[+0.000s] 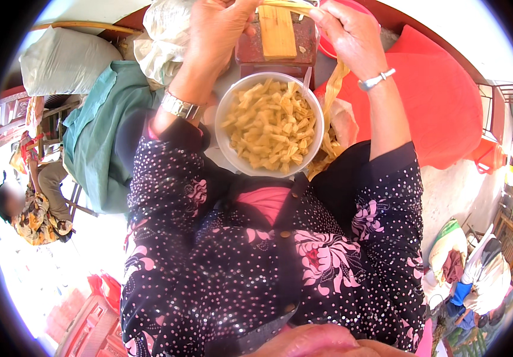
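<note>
Both my hands are raised at the top of the view, above a dark red stool with a wooden block on it. A pale yellow strip stretches between my left hand and my right hand, pinched by the fingers of each. The picture's edge cuts off part of the left fingers. Below my right hand a longer yellow strip hangs down beside the bowl. In front of my lap sits a white bowl, filled with short knotted yellow strips.
A red cloth spreads on the right, and part of a red basin shows behind my right hand. Left are a green cloth, a pale sack and a white plastic bag. Another person sits farther left.
</note>
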Demonstrator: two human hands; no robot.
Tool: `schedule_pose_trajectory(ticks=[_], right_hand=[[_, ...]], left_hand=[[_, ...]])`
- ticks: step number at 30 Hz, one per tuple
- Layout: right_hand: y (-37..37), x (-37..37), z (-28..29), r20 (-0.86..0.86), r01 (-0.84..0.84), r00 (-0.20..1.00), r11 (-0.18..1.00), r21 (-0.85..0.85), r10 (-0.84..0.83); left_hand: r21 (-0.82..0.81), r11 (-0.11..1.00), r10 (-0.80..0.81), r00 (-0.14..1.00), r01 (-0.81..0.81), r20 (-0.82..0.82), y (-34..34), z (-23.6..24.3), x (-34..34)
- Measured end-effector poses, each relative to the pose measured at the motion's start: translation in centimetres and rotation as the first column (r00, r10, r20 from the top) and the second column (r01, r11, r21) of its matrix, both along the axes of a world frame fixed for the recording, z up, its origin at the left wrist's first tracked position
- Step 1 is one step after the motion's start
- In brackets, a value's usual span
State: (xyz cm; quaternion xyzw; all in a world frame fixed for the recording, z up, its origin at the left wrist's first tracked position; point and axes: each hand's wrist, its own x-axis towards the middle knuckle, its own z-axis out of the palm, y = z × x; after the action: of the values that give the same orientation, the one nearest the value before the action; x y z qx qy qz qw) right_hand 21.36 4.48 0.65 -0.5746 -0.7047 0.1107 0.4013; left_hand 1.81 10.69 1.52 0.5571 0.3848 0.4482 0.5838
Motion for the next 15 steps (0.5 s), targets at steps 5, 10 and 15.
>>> schedule_pose_trajectory(ticks=[5,10,15], right_hand=[[1.0,-0.3,-2.8,0.099,0.049,0.994,0.991,-0.124,-0.036],[-0.6,0.4,-3.2,-0.169,-0.050,0.985,0.991,-0.125,0.028],[-4.6,-2.7,-2.3,-0.411,-0.278,0.872,0.960,0.034,0.267]], left_hand=[[0.544,0.830,0.399,0.812,-0.124,-0.425,0.7,-2.3,0.2],[0.119,0.977,0.206,0.917,-0.176,-0.340,-0.5,-2.0,-4.7],[-0.116,0.982,-0.188,0.815,0.148,-0.548,-8.3,-3.0,-6.0]])
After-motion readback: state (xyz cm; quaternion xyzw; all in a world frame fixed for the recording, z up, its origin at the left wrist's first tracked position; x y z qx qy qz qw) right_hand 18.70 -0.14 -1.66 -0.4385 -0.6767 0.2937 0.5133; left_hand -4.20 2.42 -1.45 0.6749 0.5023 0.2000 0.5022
